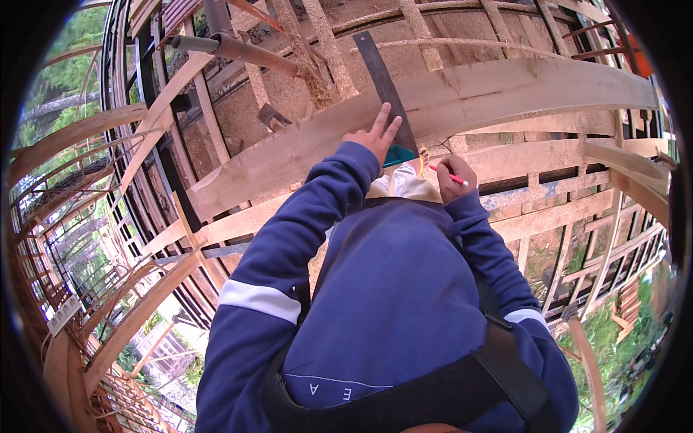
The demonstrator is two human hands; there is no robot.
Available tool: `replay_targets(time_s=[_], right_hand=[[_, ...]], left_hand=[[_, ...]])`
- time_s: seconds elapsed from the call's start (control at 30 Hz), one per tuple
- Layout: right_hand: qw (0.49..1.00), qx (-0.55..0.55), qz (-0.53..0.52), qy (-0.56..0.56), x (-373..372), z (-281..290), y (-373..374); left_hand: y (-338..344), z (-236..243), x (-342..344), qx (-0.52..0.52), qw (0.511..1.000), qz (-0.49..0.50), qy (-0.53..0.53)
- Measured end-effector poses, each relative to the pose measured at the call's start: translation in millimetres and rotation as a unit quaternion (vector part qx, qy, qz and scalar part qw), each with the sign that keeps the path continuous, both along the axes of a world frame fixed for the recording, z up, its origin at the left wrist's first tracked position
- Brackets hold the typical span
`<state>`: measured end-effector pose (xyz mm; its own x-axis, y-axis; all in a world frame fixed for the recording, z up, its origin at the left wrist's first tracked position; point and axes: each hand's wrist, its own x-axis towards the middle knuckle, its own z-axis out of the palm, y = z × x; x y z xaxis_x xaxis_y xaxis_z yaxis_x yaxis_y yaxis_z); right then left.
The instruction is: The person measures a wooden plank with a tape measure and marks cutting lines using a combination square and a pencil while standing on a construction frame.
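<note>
Stretching ahead of me, the long wooden plank (520, 94) carries the square (384, 86), its dark blade (375, 61) crossing the far edge, its teal handle (399, 156) by the near edge. My left hand (374, 137) lays two fingers along the blade; whether it clasps the handle, I cannot tell. Off the near edge, my right hand (456, 179) grips a red pencil (455, 177). Best, I judge, to press evenly, handle snug to that edge.

This looks like an open-air woodworking shop: a long plank (520, 94) carries a metal-bladed square (379, 72) across its far edge, sawdust (315, 85) coats the slats (421, 32) below, and trees (72, 86) show beyond boards (76, 133) at the left.
</note>
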<state>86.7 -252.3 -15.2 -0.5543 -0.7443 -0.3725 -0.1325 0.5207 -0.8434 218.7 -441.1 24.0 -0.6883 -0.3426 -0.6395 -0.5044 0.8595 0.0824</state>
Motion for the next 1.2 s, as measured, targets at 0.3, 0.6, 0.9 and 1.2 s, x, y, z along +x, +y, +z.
replay_targets(time_s=[0.3, 0.6, 0.9, 1.2], right_hand=[[0.948, -0.034, -0.083, -0.306, 27.0, -61.4, -35.1], [0.879, -0.155, -0.381, -0.242, -27.3, -33.1, -46.0], [0.855, 0.154, -0.433, 0.239, -42.5, -59.0, -61.8], [0.977, -0.033, 0.163, -0.134, 286.4, 15.4, -69.5]], left_hand=[[-6.1, 5.3, 7.3, 0.025, 0.999, -0.016, 0.017], [20.3, -23.3, 194.4, 0.384, 0.722, 0.505, 0.276], [17.2, -21.7, 332.4, 0.577, 0.591, 0.520, 0.217], [-10.5, -17.3, 296.9, 0.358, 0.848, 0.233, 0.313]])
